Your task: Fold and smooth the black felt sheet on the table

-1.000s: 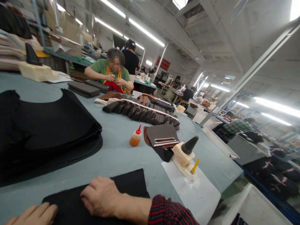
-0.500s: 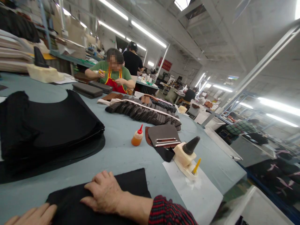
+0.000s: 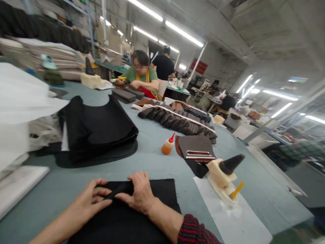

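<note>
A black fabric piece [image 3: 122, 222] lies on the table in front of me, its near part cut off by the lower edge of the view. At its far left edge my left hand [image 3: 90, 200] grips the fabric between bent fingers and thumb. My right hand [image 3: 141, 194], in a striped sleeve, holds the far edge close by, fingers curled over it and thumb on top. The fabric bunches slightly between the two hands. Some fingertips are hidden.
Beyond my hands sits a stack of black cut pieces [image 3: 109, 125]. A red-capped glue bottle [image 3: 167, 145], a grey panel [image 3: 195, 146] and a cream block with a black cone [image 3: 220, 173] stand rightward. White sheets [image 3: 22, 91] lie left. A co-worker [image 3: 142, 76] sits across.
My left hand has come in from the lower left corner to the fabric's far edge, closer to my right hand. The view has turned left, bringing white sheets into sight.
</note>
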Demonstrator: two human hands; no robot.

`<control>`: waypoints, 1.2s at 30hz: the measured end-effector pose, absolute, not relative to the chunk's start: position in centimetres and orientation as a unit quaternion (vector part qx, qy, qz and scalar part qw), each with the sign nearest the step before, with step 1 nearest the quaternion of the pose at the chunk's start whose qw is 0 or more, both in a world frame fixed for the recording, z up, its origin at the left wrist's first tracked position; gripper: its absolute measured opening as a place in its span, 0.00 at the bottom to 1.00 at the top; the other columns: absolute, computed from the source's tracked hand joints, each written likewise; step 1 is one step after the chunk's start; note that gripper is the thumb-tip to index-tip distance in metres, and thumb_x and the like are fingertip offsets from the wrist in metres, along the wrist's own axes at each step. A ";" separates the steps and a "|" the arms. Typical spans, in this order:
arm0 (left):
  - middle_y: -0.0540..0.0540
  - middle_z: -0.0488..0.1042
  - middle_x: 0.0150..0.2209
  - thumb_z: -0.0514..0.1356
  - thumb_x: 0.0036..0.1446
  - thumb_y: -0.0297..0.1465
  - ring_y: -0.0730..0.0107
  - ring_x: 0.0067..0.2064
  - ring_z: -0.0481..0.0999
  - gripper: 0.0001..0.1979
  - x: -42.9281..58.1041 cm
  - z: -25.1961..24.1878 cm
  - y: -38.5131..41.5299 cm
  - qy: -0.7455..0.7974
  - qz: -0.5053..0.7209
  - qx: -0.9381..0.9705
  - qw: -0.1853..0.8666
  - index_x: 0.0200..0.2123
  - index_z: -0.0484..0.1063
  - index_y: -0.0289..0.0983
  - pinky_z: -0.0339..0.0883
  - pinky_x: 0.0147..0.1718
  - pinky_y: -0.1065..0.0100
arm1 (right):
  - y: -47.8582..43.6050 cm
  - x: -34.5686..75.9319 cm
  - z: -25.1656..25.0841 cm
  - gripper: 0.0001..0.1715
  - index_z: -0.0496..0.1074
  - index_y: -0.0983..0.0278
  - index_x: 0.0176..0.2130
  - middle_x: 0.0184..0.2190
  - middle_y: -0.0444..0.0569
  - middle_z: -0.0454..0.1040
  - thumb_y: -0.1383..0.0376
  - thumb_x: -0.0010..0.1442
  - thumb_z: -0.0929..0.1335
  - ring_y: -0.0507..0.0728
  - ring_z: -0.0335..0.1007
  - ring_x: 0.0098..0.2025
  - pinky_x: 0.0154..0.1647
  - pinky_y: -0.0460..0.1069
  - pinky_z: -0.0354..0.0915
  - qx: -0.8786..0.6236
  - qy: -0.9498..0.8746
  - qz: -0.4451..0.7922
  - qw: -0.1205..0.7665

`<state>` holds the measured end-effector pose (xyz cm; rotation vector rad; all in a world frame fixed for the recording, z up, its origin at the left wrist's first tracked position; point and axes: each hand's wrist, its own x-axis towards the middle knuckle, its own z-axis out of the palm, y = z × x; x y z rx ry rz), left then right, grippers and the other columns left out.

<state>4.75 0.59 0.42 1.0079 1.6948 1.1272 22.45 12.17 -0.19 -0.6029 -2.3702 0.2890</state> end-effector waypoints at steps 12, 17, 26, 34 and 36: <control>0.45 0.62 0.59 0.58 0.54 0.32 0.62 0.65 0.55 0.04 5.5 7.6 -0.9 0.585 0.293 0.607 0.450 0.35 0.65 0.41 0.54 0.60 0.62 | 12.1 23.9 2.3 0.32 0.65 0.66 0.52 0.33 0.52 0.74 0.46 0.59 0.65 0.58 0.70 0.33 0.38 0.56 0.62 -0.025 -0.924 0.199 0.326; 0.45 0.70 0.50 0.57 0.54 0.33 0.61 0.57 0.67 0.06 4.2 6.6 -0.3 0.620 0.331 0.565 0.433 0.35 0.62 0.40 0.62 0.55 0.59 | 12.9 24.3 1.8 0.32 0.67 0.69 0.49 0.30 0.53 0.73 0.46 0.58 0.67 0.59 0.68 0.31 0.37 0.56 0.61 -0.164 -0.919 0.101 0.345; 0.48 0.72 0.37 0.56 0.55 0.36 0.68 0.36 0.75 0.17 2.3 1.8 1.9 0.713 0.441 0.458 0.296 0.48 0.63 0.40 0.70 0.41 0.62 | 12.4 22.2 0.5 0.19 0.67 0.64 0.53 0.38 0.52 0.72 0.69 0.62 0.65 0.58 0.68 0.42 0.45 0.55 0.65 -0.204 -0.908 0.218 0.293; 0.45 0.73 0.46 0.63 0.50 0.38 0.63 0.46 0.74 0.28 1.1 2.1 0.8 0.699 0.341 0.576 0.251 0.54 0.63 0.41 0.69 0.48 0.60 | 12.6 22.0 0.5 0.14 0.71 0.63 0.48 0.38 0.52 0.73 0.69 0.61 0.66 0.59 0.67 0.41 0.44 0.55 0.66 -0.208 -0.903 0.234 0.293; 0.46 0.74 0.42 0.58 0.56 0.36 0.66 0.42 0.75 0.19 1.1 2.2 1.0 0.710 0.350 0.559 0.248 0.51 0.65 0.40 0.70 0.44 0.62 | 12.6 22.0 0.5 0.14 0.71 0.63 0.48 0.38 0.52 0.73 0.69 0.61 0.66 0.59 0.67 0.41 0.43 0.55 0.65 -0.210 -0.904 0.230 0.294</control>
